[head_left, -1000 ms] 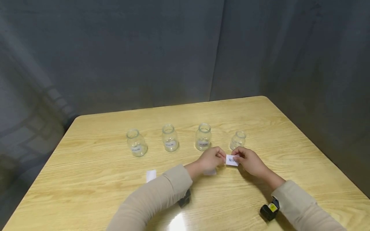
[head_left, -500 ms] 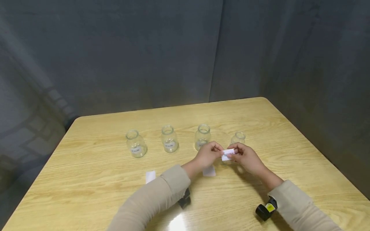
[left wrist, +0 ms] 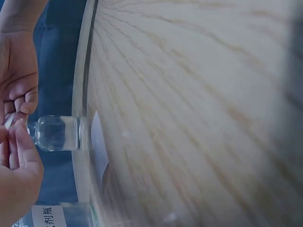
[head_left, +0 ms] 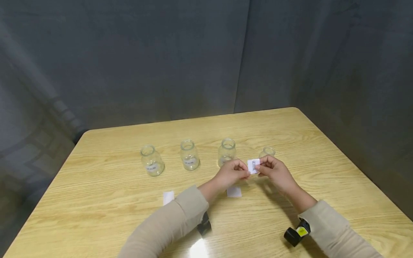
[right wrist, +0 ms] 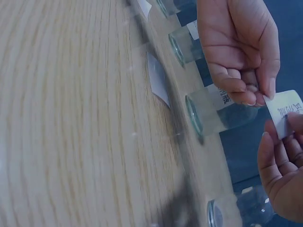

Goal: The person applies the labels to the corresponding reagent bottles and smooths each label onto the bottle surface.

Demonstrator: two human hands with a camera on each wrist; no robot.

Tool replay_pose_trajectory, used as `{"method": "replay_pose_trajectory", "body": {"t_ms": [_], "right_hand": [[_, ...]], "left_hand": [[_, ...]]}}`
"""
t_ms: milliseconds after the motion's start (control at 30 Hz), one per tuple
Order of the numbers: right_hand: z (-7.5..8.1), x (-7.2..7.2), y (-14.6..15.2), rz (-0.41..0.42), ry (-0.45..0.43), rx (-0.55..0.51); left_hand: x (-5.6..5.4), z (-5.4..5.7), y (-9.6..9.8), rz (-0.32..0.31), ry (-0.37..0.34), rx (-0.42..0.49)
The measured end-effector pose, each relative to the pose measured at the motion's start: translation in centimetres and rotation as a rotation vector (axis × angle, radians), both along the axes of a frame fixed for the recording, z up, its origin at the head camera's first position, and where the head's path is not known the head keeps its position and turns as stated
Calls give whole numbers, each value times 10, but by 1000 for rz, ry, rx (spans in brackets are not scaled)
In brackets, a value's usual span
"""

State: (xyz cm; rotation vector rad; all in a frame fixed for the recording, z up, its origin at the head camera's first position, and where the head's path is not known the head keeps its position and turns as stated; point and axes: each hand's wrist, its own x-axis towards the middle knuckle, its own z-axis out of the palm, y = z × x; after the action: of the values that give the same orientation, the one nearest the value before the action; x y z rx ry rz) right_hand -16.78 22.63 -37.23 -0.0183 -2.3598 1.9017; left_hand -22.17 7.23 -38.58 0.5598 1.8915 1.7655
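Note:
A small white paper label with dark printed characters is held up off the table between both hands. My left hand pinches its left edge between thumb and fingers. On the other edge, my right hand pinches it, the thumb over the printed face, as the label in the right wrist view shows. Behind the right hand stands a small glass jar, mostly hidden in the head view. A larger glass jar is just behind the left hand, its lower part partly covered.
Two more glass jars, a middle jar and a far-left jar, stand upright in the row with white labels. Two pieces of white paper lie on the wooden table: a left piece and a right piece.
Both hands have shifted slightly left and away from me with the label. The label has turned and tilted between the fingers. The jars and papers have stayed put.

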Motion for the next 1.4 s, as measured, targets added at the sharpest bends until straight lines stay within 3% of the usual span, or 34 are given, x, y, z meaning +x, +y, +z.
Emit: {"method": "replay_pose_trajectory", "body": {"t_ms": [267,567,800,1033,1400], "right_hand": [[2,4,0,62,91,52],[3,3,3,182,51,113],[6,4,5,260,-10,120],[5,2,7,344,-15,135],[3,3,6,391,-19,96]], "left_hand": [[-4,4,-9,-87,-66,87],[-5,5,-13,-129,-61,74],[-5,5,-19,-198,-67,73],[-5,7,-23,-252,-71,63],[-6,2,-23,-298,-100,80]]}}
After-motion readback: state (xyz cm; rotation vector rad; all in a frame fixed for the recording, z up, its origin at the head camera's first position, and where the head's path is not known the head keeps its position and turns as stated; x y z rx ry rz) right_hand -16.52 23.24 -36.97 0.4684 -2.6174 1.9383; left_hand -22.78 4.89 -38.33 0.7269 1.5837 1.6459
